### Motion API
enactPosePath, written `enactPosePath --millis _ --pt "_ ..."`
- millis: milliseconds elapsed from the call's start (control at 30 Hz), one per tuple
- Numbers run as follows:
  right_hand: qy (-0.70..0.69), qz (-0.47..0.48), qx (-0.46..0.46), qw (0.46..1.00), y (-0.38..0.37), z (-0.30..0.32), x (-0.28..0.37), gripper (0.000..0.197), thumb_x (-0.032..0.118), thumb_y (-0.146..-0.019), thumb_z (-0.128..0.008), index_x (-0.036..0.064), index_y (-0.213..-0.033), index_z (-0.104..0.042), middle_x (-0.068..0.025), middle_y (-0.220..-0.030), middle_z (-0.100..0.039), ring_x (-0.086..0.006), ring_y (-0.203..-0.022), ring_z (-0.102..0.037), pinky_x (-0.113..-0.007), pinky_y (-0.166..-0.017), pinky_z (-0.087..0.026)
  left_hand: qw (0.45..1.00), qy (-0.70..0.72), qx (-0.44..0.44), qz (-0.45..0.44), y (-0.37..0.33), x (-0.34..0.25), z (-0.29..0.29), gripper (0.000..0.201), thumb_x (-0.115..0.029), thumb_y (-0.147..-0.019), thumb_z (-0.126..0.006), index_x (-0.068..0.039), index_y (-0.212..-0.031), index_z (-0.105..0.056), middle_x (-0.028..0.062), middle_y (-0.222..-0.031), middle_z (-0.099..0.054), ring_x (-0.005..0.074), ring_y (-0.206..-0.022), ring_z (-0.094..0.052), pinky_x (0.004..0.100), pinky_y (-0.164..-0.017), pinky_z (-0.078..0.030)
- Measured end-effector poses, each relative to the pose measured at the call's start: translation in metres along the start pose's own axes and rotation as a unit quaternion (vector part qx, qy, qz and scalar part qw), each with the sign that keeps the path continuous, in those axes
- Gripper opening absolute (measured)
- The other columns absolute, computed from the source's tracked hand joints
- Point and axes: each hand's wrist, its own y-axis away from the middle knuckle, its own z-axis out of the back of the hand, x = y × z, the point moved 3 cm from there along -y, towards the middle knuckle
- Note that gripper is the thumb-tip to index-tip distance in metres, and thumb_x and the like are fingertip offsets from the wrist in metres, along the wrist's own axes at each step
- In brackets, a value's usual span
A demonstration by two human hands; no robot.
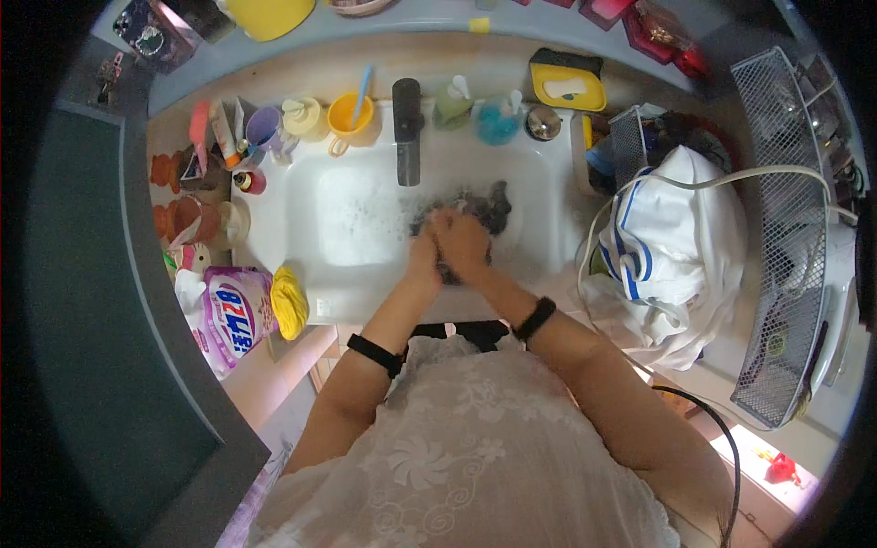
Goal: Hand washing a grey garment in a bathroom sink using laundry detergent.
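Note:
Both hands are close together in a white sink [322, 228] with foamy water. My left hand [426, 251] and my right hand [466, 245] are closed on a dark, wet cloth [496, 210]. Part of that cloth spreads out beyond the fingers toward the right, and another bit hangs below my right hand. What kind of garment or cloth it is does not show. Just above the hands, a dark faucet [407, 137] reaches over the basin. Suds [370, 208] float to the left of the hands.
Along the back rim stand a yellow cup [350, 117], a purple cup [265, 128] and pump bottles [497, 121]. A purple detergent bag [228, 310] and a yellow cloth [289, 303] lie at the left. On the right are white fabric [676, 247], a cable and a wire-mesh rack [776, 247].

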Motion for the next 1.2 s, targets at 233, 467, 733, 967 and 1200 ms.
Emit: enactPosePath --millis 233,467,733,967,1200 --pt "-0.021 0.022 0.020 0.999 0.022 -0.005 0.014 0.040 0.037 -0.086 -0.042 0.0055 -0.083 -0.066 -0.0189 -0.081 -0.063 -0.0397 -0.075 -0.060 -0.048 -0.069 -0.047 0.982 -0.163 -0.078 -0.056 -0.014 0.009 0.010 0.037 -0.037 -0.090 -0.048 -0.007 -0.111 -0.052 0.0100 -0.105 -0.057 0.0239 -0.096 -0.056 0.0405 -0.085 -0.045" --pt "-0.117 0.070 -0.009 0.991 -0.002 -0.005 -0.019 0.033 0.032 -0.085 -0.051 0.0024 -0.099 -0.057 -0.0202 -0.089 -0.062 -0.0356 -0.081 -0.059 -0.044 -0.072 -0.045 0.852 -0.493 -0.137 -0.109 -0.032 -0.011 0.028 0.037 -0.036 -0.088 -0.050 -0.002 -0.101 -0.058 0.0115 -0.097 -0.061 0.0263 -0.089 -0.057 0.0383 -0.080 -0.046" --pt "-0.233 0.162 0.144 0.948 -0.011 -0.030 -0.028 0.032 0.031 -0.091 -0.044 0.0011 -0.085 -0.055 -0.0133 -0.081 -0.058 -0.0258 -0.082 -0.056 -0.036 -0.078 -0.041 0.585 -0.765 -0.018 -0.269 -0.012 -0.003 0.010 0.034 -0.030 -0.081 -0.057 -0.003 -0.101 -0.058 0.0199 -0.106 -0.057 0.0343 -0.103 -0.053 0.0421 -0.088 -0.041" --pt "-0.458 -0.071 -0.043 0.885 0.025 -0.002 -0.003 0.022 0.021 -0.089 -0.044 0.0039 -0.076 -0.051 -0.0098 -0.078 -0.050 -0.0190 -0.075 -0.048 -0.035 -0.070 -0.039 0.973 -0.201 -0.103 -0.039 -0.037 0.001 0.073 0.045 -0.044 -0.083 -0.055 -0.010 -0.112 -0.052 0.0073 -0.113 -0.055 0.0223 -0.108 -0.050 0.0390 -0.094 -0.037" --pt "-0.181 0.144 -0.089 0.969 0.001 -0.006 -0.001 0.029 0.024 -0.081 -0.060 -0.0030 -0.091 -0.057 -0.0185 -0.077 -0.061 -0.0292 -0.070 -0.058 -0.038 -0.067 -0.044 0.991 -0.023 0.070 0.111 0.013 0.019 -0.014 0.063 -0.054 -0.084 -0.049 -0.010 -0.128 -0.040 0.0108 -0.128 -0.045 0.0265 -0.118 -0.042 0.0441 -0.100 -0.030"
